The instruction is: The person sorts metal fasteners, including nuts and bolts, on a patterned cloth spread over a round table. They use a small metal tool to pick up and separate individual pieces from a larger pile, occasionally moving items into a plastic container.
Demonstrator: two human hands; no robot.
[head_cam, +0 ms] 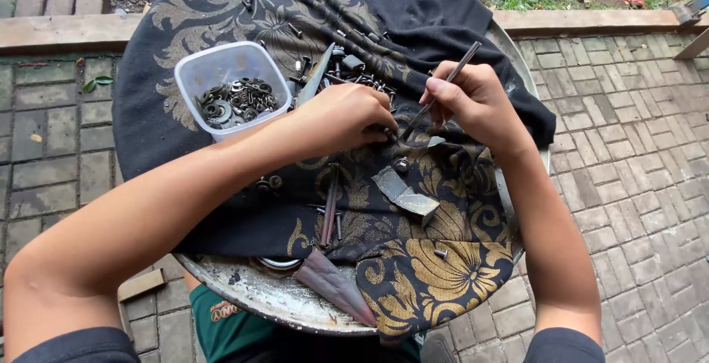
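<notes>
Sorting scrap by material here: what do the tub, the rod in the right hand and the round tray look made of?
Tub: translucent plastic, likely; the washers inside show through its cloudy walls.
Rod, held by the right hand: probably metal; thin, straight, dull grey.
Tray: seemingly sheet metal; a grey, stained, worn rim shows below the black and gold cloth.

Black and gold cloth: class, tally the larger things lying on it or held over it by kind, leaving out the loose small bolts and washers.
Clear plastic tub of washers: 1
Thin metal rod, in right hand: 1
Flat grey metal scraps: 2
Total: 4
</notes>
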